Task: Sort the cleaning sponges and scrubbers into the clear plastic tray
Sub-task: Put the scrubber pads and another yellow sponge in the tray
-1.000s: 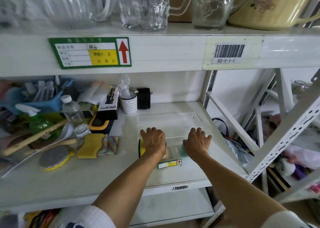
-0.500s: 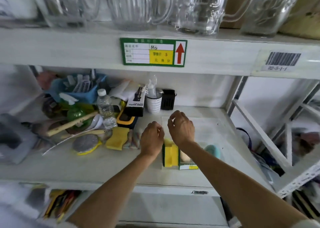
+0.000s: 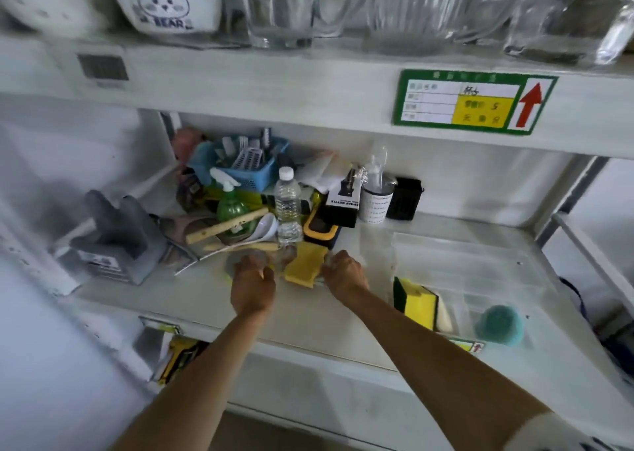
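A clear plastic tray sits at the right of the middle shelf. It holds a yellow-and-green sponge, a pale sponge and a teal scrubber. A yellow sponge lies on the shelf left of the tray. My right hand is at that sponge's right edge, fingers curled down. My left hand hangs over a grey round scrubber, fingers bent onto it. Both hands' backs hide their fingertips, so I cannot tell their grip.
Behind the sponge stand a water bottle, a green spray bottle, a blue basket, wooden utensils, a black box and a white cup. A grey holder stands left. Glass mugs fill the upper shelf.
Both hands left the tray and moved left to the loose sponges. The view swung left, so the tray now lies at the right.
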